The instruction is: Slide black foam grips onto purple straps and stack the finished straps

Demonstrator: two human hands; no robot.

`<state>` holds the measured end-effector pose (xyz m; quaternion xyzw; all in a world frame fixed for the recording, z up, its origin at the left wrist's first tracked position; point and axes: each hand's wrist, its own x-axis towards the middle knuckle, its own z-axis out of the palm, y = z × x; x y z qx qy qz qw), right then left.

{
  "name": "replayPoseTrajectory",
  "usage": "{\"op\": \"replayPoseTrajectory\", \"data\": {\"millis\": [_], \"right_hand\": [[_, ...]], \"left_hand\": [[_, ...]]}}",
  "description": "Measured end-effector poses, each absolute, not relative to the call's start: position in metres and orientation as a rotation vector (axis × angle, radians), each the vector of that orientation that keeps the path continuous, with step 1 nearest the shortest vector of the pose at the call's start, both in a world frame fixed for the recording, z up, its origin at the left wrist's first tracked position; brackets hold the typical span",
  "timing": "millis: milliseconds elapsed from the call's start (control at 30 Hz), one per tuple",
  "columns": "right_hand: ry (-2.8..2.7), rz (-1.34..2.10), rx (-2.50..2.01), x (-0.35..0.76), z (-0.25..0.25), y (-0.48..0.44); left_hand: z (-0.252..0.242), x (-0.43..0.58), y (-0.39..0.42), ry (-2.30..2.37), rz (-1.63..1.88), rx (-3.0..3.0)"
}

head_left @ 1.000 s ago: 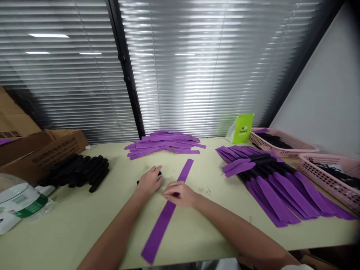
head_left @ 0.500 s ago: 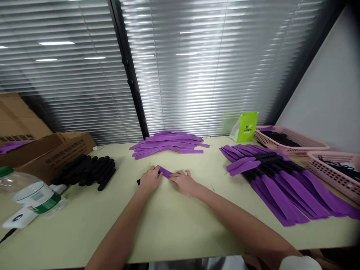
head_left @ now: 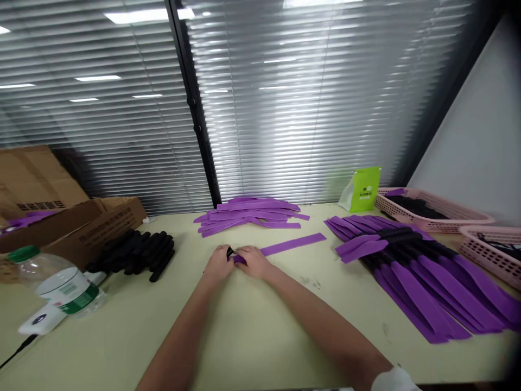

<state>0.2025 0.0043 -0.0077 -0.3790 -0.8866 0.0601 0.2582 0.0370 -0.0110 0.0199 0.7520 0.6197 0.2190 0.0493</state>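
My left hand point(head_left: 218, 263) is closed on a black piece point(head_left: 230, 252), most of which it hides. Close beside it, my right hand point(head_left: 253, 262) pinches the near end of a purple strip point(head_left: 293, 244), where strip and black piece meet. The rest of the strip lies flat on the table, reaching to the right past my right hand. Behind my hands is a loose pile of purple strips point(head_left: 252, 212). To the right lie several purple strips with black middles point(head_left: 419, 266), grouped side by side.
Black rolls point(head_left: 136, 252) are stacked at the left, beside an open cardboard box point(head_left: 109, 220) and a plastic bottle point(head_left: 67, 288). A green pouch point(head_left: 365, 189) and two pink baskets point(head_left: 448, 222) point(head_left: 488, 252) stand at the back right of the table point(head_left: 260, 336).
My hands have moved closer together. The purple strip now stretches out to the right beyond my right hand. The view has shifted slightly, moving the surroundings right and down.
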Motion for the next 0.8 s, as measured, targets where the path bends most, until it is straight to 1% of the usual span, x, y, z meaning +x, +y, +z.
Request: {"op": "replayPoseTrajectory", "data": {"millis": [167, 300, 433, 600, 700, 800], "right_hand": [[-2.446, 0.125, -1.001, 0.202, -0.007, 0.005], [-2.486, 0.088, -0.96, 0.203, -0.004, 0.001], [-2.421, 0.162, -0.914, 0.203, -0.004, -0.003], [-2.195, 0.332, -0.897, 0.205, -0.004, -0.006], [-1.981, 0.362, -0.877, 0.207, -0.004, -0.004], [-1.873, 0.359, -0.812, 0.21, -0.005, -0.002]], "left_hand": [[0.02, 0.026, -0.006, 1.874, 0.861, 2.259], [0.021, 0.023, -0.006, 1.908, 0.895, 2.225], [0.023, 0.021, -0.006, 1.95, 0.905, 2.206], [0.023, 0.018, -0.005, 1.709, 0.959, 2.219], [0.026, 0.02, -0.01, 1.521, 1.008, 2.189], [0.031, 0.025, -0.017, 1.435, 1.074, 2.142]]}}
